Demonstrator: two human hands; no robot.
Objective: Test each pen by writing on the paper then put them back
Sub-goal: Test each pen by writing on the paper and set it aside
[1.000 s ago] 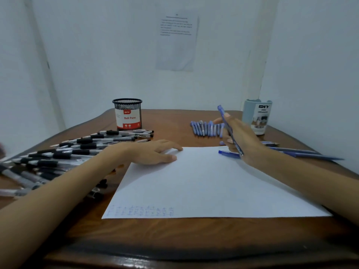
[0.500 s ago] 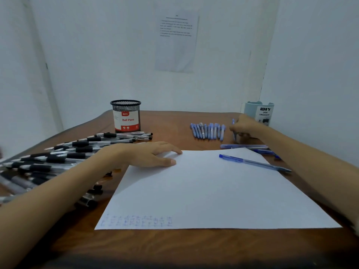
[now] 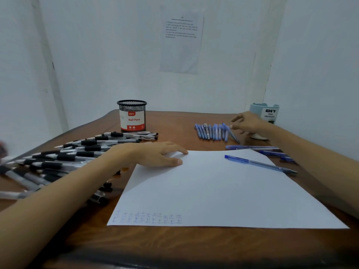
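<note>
Head view: the paper (image 3: 213, 191) lies pinned under my left hand (image 3: 155, 154), fingers flat, gripping nothing. If it slips, the blue pen (image 3: 258, 163) resting on the sheet could roll off. Farther back my right hand (image 3: 250, 123) hangs by the row of blue pens (image 3: 211, 131) (fingers spread, empty) — one careless brush could scatter them.

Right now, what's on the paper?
Blue pen across its far right edge, left hand on the far left corner, blue scribbles along the near edge. The paper under the hand is hidden.

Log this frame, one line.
left hand: flat on paper corner | right hand: open at pen row | loose pen: lying on paper
</note>
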